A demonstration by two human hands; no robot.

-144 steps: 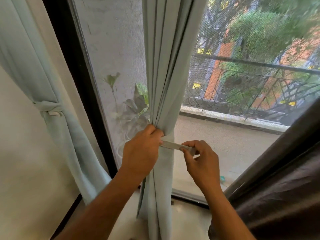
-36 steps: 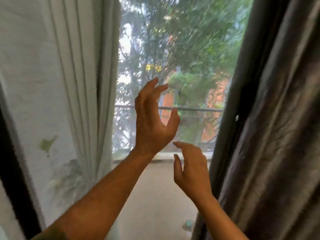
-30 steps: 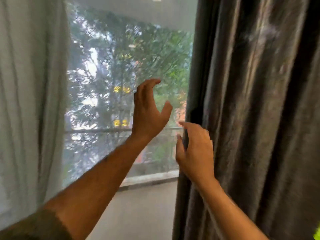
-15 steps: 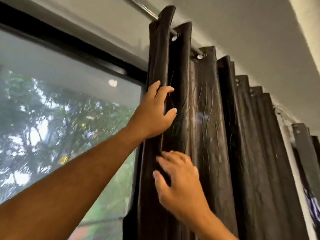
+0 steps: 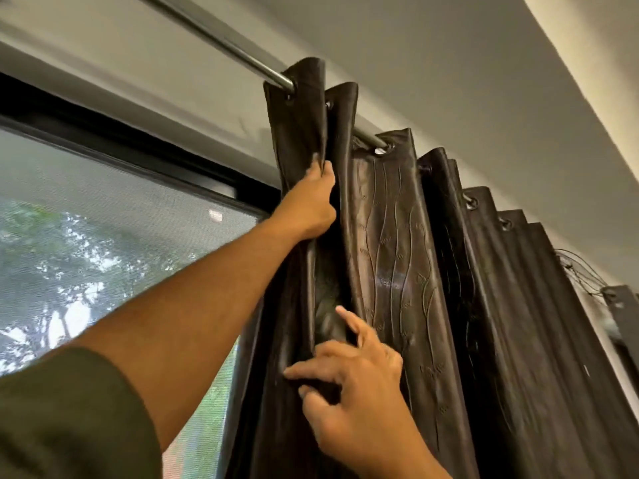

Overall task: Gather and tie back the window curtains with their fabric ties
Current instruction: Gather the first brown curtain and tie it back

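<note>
A dark brown curtain (image 5: 390,243) with a wavy embossed pattern hangs in folds from a metal rod (image 5: 221,43) by eyelets. My left hand (image 5: 307,205) reaches up and grips the curtain's leading fold just below the rod. Lower down, my right hand (image 5: 356,385) touches the folds with its fingers spread, the index finger pointing up along a crease. No fabric tie shows in this view.
The window (image 5: 103,257) with a black frame and a mesh screen fills the left side, trees behind it. Ceiling and a beam (image 5: 581,57) run overhead. More dark curtain folds (image 5: 539,305) stretch to the right, with loose wires at the wall.
My view has swung from the pale curtain to the dark one and tilted up. My left hand went from touching the leading fold to gripping it higher; my right hand spread on the folds.
</note>
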